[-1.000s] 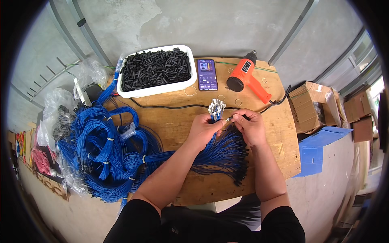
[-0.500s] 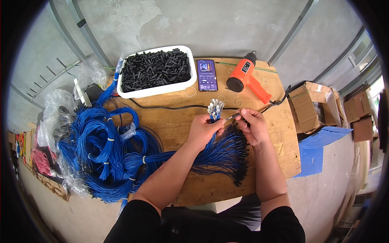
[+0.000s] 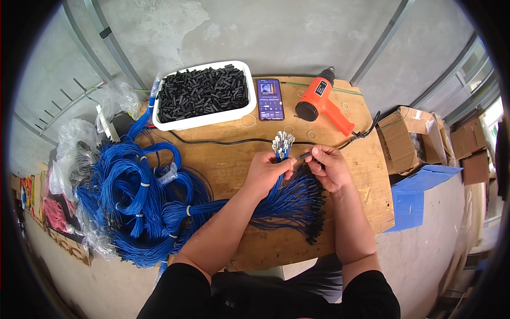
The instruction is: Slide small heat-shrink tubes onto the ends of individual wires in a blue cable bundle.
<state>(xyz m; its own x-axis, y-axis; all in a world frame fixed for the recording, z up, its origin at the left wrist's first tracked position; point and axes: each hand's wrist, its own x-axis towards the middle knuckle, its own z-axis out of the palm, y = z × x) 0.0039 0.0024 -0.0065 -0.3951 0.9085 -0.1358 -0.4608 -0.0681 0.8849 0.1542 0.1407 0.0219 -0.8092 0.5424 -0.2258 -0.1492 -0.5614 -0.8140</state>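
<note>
Head view: here we are at the grip, two hands meeting over the wooden table [image 3: 223, 162].
Right hand [image 3: 330, 167]: thumb and fingertips pinched tight on a slim black sleeve [image 3: 304, 156].
Left hand [image 3: 267, 170]: curled closed round blue wires [image 3: 279, 186], thumb tip at the sleeve's left end.
Black sleeve: bridging both pinches, just right of the upright metal terminals [image 3: 282, 141]; what's inside, can't tell.
Sleeve work: looks like one wire end being sleeved; calls for a steady left pinch, a straight push.
Black-tipped ends [image 3: 317, 215]: fanned below the right hand.
Far edge: white tub [image 3: 253, 94], phone [image 3: 270, 100], orange heat gun [image 3: 319, 95].
</note>
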